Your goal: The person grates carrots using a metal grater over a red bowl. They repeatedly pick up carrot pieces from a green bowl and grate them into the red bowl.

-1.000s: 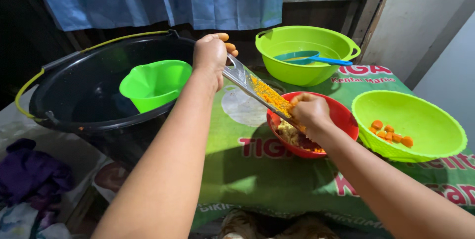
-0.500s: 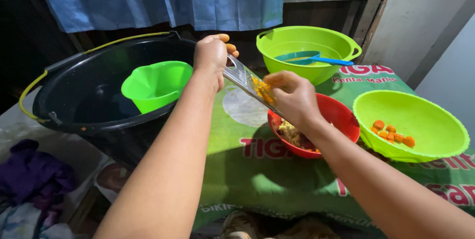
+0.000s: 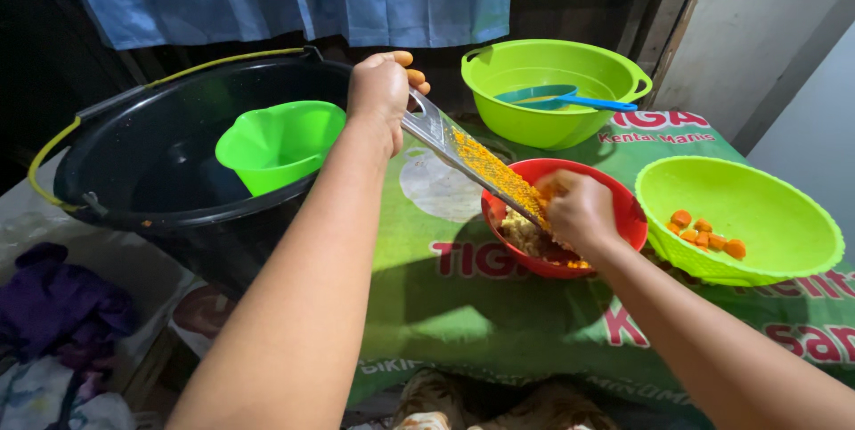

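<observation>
My left hand (image 3: 381,92) grips the tilted grater (image 3: 476,163); my right hand (image 3: 581,212) closes on something orange over the red bowl (image 3: 623,216), green printed cloth (image 3: 463,296) underneath.

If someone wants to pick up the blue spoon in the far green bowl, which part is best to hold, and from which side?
Probably the handle of the blue spoon. It sticks out over the right rim of the far green bowl, while the scoop end lies inside. Coming from the right and slightly above seems easiest, since that end is free and nothing blocks it.

Three green bowls (image 3: 554,83), one red bowl (image 3: 614,194)
</observation>
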